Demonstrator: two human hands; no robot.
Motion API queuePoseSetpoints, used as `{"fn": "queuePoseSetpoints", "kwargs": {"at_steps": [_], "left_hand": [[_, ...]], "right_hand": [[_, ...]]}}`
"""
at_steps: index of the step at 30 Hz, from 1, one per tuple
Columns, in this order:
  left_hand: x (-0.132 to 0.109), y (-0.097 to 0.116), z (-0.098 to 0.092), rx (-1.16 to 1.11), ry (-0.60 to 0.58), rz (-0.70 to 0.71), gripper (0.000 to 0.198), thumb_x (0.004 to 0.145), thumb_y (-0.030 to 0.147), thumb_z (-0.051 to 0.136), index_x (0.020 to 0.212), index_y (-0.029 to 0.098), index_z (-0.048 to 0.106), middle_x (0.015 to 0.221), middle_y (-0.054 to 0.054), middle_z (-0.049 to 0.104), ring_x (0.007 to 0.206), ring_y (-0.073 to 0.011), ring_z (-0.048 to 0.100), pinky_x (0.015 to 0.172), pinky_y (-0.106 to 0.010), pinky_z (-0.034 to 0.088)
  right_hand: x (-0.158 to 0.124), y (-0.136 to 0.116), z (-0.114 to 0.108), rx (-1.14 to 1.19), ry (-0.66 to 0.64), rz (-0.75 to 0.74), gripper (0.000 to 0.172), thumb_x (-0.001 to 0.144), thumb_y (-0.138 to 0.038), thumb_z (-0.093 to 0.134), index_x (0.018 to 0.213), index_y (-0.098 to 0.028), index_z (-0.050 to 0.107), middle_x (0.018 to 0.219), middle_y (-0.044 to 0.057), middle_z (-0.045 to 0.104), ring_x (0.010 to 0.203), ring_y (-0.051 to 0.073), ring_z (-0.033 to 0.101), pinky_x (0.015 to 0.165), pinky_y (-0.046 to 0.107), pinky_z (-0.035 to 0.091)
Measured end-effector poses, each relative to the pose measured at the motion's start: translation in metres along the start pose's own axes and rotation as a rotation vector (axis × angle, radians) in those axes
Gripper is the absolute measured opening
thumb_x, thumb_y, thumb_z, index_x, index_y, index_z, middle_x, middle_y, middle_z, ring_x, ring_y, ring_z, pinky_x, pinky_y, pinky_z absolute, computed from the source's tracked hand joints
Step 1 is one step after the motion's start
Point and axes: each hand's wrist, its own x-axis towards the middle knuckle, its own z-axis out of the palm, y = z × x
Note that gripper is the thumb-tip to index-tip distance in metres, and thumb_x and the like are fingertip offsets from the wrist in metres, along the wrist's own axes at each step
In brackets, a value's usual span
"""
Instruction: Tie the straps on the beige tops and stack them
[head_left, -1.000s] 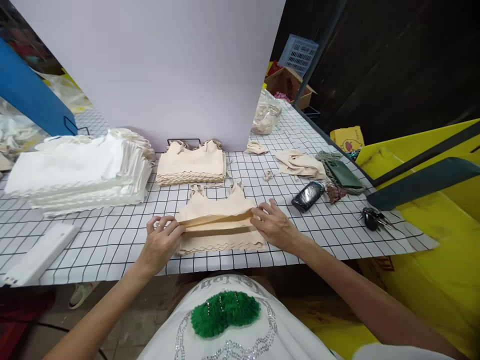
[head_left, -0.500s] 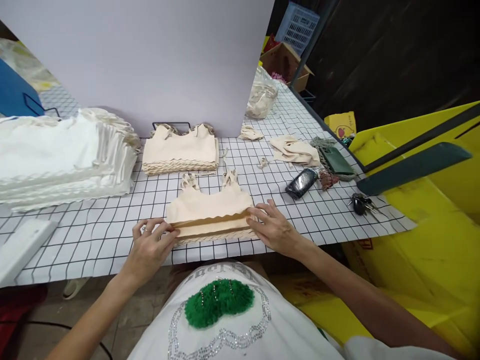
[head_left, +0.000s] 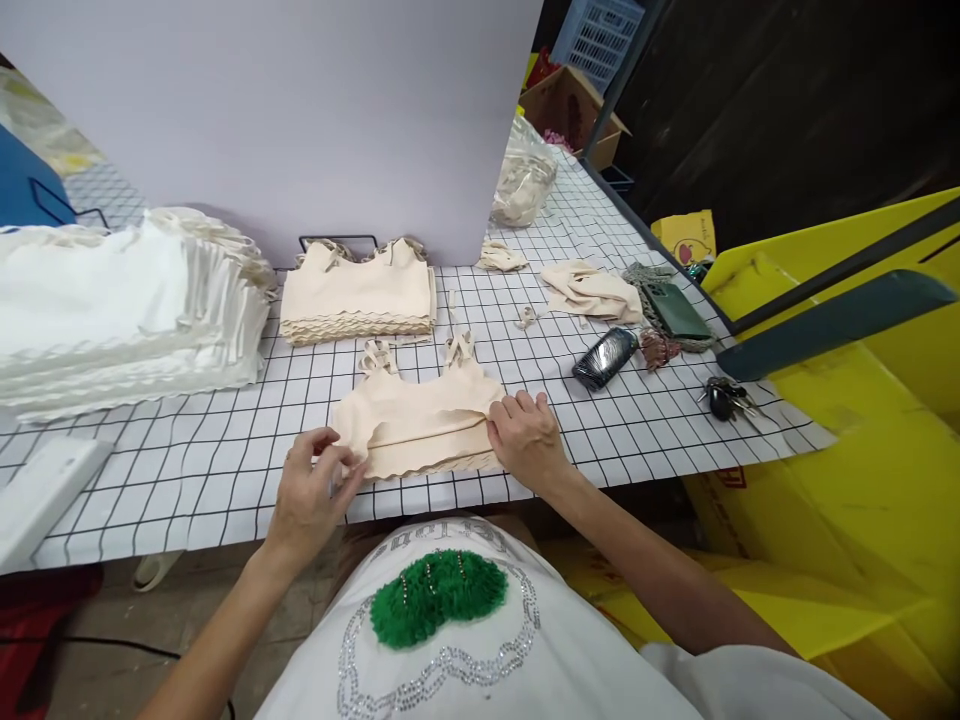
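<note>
A beige strapped bra top (head_left: 420,405) lies in front of me with its scalloped hem toward the table's front edge, on what looks like a few more layers of the same kind. My left hand (head_left: 311,490) pinches the hem at its left corner, thumb against fingers. At the right side, my right hand (head_left: 526,440) is closed on the raised edge of the upper layer. Between my hands that layer is lifted in a fold, so the layer below shows. The straps are bunched at the far end of the top.
Beyond it sits a stack of beige tops (head_left: 356,295); a taller white stack (head_left: 135,310) is to the left. On the right lie a black-wrapped object (head_left: 604,358), a green phone (head_left: 677,308), keys (head_left: 727,400) and crumpled beige fabric (head_left: 589,290). A pale panel (head_left: 315,110) stands behind.
My right hand has curled its fingers over the right edge of the top. My left hand has turned at the left corner, and the upper layer there is now folded up.
</note>
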Motion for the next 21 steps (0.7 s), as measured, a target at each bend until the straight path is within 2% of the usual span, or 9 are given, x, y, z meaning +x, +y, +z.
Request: {"fn": "queuePoseSetpoints", "kwargs": {"at_steps": [2,5,7,9,14,18,21], "left_hand": [[0.000,0.000,0.004,-0.056,-0.029,-0.054,0.004,0.097,0.022,0.060,0.098,0.019,0.057,0.096,-0.006,0.058,0.079,-0.0170,0.060,0.074,-0.030,0.051],[0.002,0.001,0.010,-0.023,-0.076,-0.078,0.014,0.096,0.026,0.061,0.107,0.019,0.058,0.089,-0.002,0.060,0.070,-0.0160,0.058,0.068,-0.029,0.050],[0.004,0.001,0.012,0.009,-0.064,-0.082,0.013,0.096,0.027,0.062,0.105,0.019,0.060,0.088,-0.003,0.061,0.071,-0.0169,0.059,0.068,-0.030,0.049],[0.005,0.000,0.011,0.005,-0.044,-0.079,0.005,0.095,0.021,0.059,0.100,0.019,0.061,0.088,-0.003,0.062,0.073,-0.0175,0.061,0.069,-0.030,0.049],[-0.004,-0.003,0.004,-0.009,-0.070,-0.017,0.013,0.093,0.011,0.054,0.098,0.019,0.063,0.096,-0.007,0.063,0.092,-0.0237,0.063,0.080,-0.037,0.050],[-0.008,0.000,-0.004,-0.053,-0.119,-0.001,0.011,0.093,0.017,0.057,0.098,0.020,0.067,0.097,-0.007,0.064,0.090,-0.0239,0.062,0.079,-0.039,0.047],[0.004,0.001,-0.006,-0.130,-0.085,-0.061,0.009,0.094,0.025,0.062,0.097,0.020,0.069,0.098,-0.007,0.063,0.091,-0.0228,0.062,0.081,-0.039,0.049]], "right_hand": [[-0.002,0.002,0.001,0.005,0.011,0.005,0.017,0.092,-0.012,0.058,0.077,-0.015,0.064,0.073,0.008,0.064,0.077,0.024,0.051,0.079,0.040,0.037],[-0.004,0.006,0.001,0.074,0.045,0.005,0.019,0.091,-0.010,0.057,0.073,-0.015,0.062,0.071,0.006,0.063,0.075,0.022,0.050,0.076,0.038,0.036],[-0.005,0.008,-0.002,0.156,0.064,0.008,0.018,0.089,-0.008,0.057,0.073,-0.015,0.062,0.071,0.005,0.063,0.075,0.020,0.050,0.073,0.035,0.037],[-0.008,0.010,-0.006,0.227,0.072,0.005,0.017,0.088,-0.008,0.057,0.074,-0.015,0.061,0.071,0.005,0.062,0.074,0.019,0.049,0.073,0.033,0.037],[-0.025,0.015,-0.020,0.303,-0.023,-0.046,0.018,0.089,-0.010,0.056,0.073,-0.016,0.060,0.072,0.004,0.059,0.077,0.019,0.048,0.079,0.036,0.038],[-0.035,0.016,-0.025,0.359,-0.010,-0.047,0.021,0.094,-0.020,0.057,0.073,-0.017,0.059,0.075,0.005,0.059,0.078,0.020,0.047,0.080,0.038,0.039],[-0.027,0.015,-0.025,0.433,0.055,-0.044,0.023,0.097,-0.024,0.058,0.075,-0.017,0.059,0.075,0.006,0.059,0.077,0.020,0.047,0.076,0.036,0.039]]}}
